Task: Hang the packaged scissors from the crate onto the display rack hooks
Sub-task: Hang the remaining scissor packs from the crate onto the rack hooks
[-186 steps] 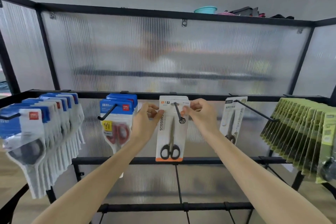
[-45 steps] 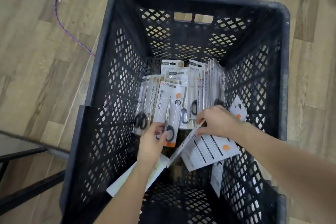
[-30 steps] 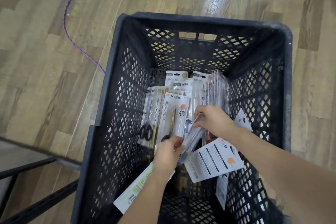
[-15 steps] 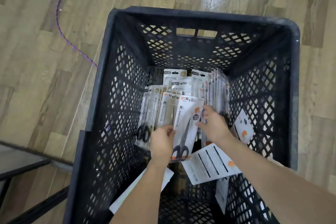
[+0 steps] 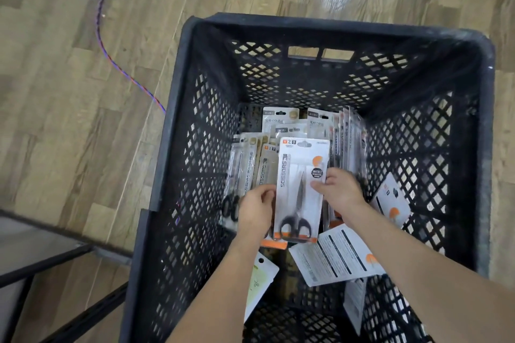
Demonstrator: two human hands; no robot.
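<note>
Both hands are inside the crate [image 5: 178,147] and hold one scissors pack [image 5: 302,189] between them: the left hand [image 5: 257,210] pinches its left edge with curled fingers, and the right hand [image 5: 338,193] pinches its right edge with thumb and fingers. This pack is a flat white card with a clear glossy blister, orange marks, a hang hole at its top, and black-handled scissors with the loops at 6 o'clock. It stands upright, lifted above the other packs [image 5: 281,125], which lean in rows at 12 o'clock of the hands. The crate is black plastic, rectangular, with diamond lattice walls and a handle slot in the far wall. Loose white cards [image 5: 331,256] lie flat on its bottom at 5 o'clock. Outside, at 10 o'clock, a twisted purple cable [image 5: 111,44] runs over the wooden plank floor [image 5: 55,78].
</note>
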